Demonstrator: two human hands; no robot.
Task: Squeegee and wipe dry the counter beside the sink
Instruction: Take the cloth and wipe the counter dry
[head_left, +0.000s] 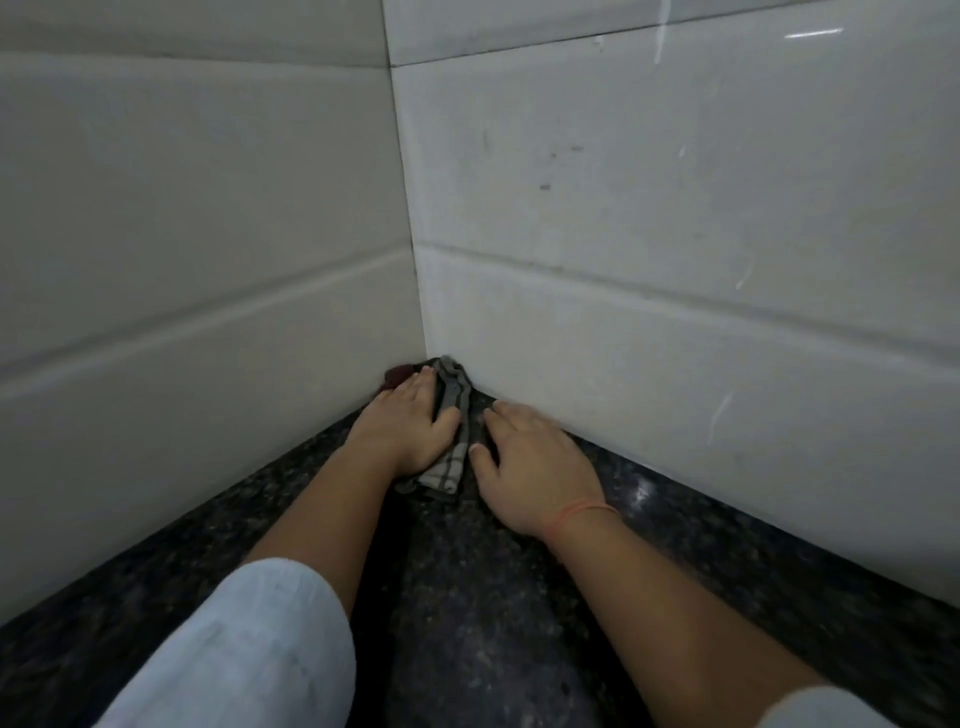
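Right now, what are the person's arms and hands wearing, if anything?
Both hands are bare, with no gloves or rings visible. The left hand comes out of a pale, light blue-white sleeve pushed up along the forearm. The right hand has a thin orange thread band around the wrist, and the edge of a matching pale sleeve shows at the bottom right corner.

A kitchen corner: dark speckled stone counter meeting white tiled walls.
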